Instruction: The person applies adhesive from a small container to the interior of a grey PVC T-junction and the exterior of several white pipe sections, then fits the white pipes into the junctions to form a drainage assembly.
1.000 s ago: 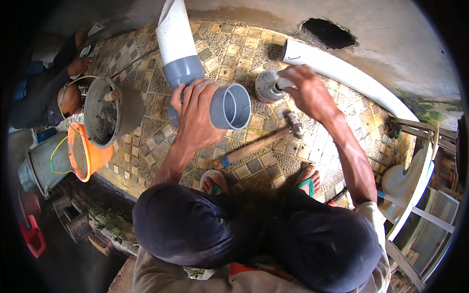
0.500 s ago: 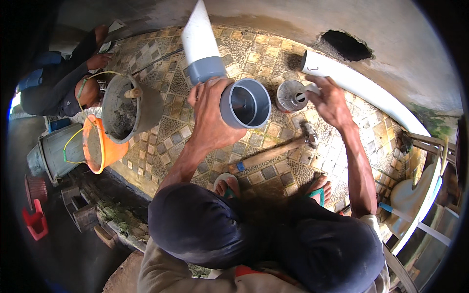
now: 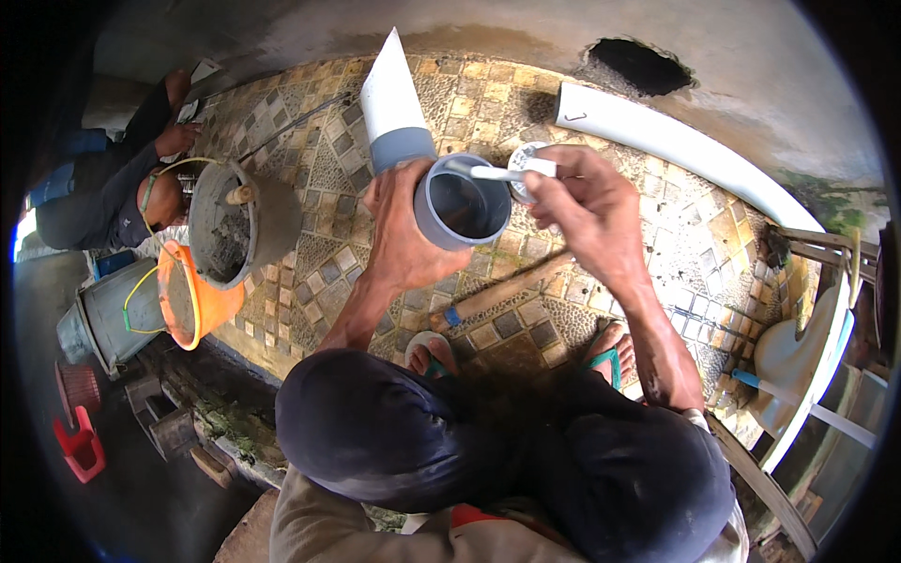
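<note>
One grey pipe fitting (image 3: 462, 211) is gripped in the left hand (image 3: 402, 230) above the floor, its round mouth turned up and a white pipe (image 3: 389, 98) joined at its far end. The right hand (image 3: 591, 211) pinches a white stick (image 3: 497, 174) reaching over the mouth; its tip is blurred, so contact inside cannot be told. Beside that hand, a round tin (image 3: 522, 158) is partly covered. Patterned stone tiles (image 3: 324, 211) run to a stained wall (image 3: 488, 33) with a ragged hole (image 3: 640, 68). On them lies a wooden handle (image 3: 511, 289), its far end hidden behind the right hand. At left, a shadowed co-worker (image 3: 103, 206) is partly blocked by a grey bucket (image 3: 279, 230).
</note>
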Demonstrator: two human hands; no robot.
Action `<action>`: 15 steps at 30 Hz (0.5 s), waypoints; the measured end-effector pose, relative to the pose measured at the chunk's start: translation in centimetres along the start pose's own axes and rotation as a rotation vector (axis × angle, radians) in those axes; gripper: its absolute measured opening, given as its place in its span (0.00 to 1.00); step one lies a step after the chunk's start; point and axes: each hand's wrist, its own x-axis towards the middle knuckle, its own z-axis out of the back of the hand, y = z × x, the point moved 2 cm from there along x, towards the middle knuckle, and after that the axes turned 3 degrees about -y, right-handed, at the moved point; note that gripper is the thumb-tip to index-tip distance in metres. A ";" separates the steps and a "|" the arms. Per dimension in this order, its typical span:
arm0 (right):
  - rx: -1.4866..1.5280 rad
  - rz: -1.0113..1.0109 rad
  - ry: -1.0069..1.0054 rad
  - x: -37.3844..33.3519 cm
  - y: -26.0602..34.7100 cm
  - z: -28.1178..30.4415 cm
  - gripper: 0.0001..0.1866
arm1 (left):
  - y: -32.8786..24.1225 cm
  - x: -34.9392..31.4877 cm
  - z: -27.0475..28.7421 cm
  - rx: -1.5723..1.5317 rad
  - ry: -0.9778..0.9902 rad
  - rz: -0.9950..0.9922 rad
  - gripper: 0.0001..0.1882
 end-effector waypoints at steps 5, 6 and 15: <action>-0.139 0.059 0.340 -0.5 0.8 -0.2 0.17 | 0.0 -0.2 -0.1 0.094 -0.004 -0.033 0.53; -0.125 0.143 0.377 -0.5 0.4 0.2 0.17 | 0.3 -0.3 0.2 0.107 -0.019 -0.054 0.53; -0.490 0.144 -0.084 0.6 -1.6 8.2 0.19 | 3.2 -1.8 -0.8 0.145 -0.129 -0.014 0.52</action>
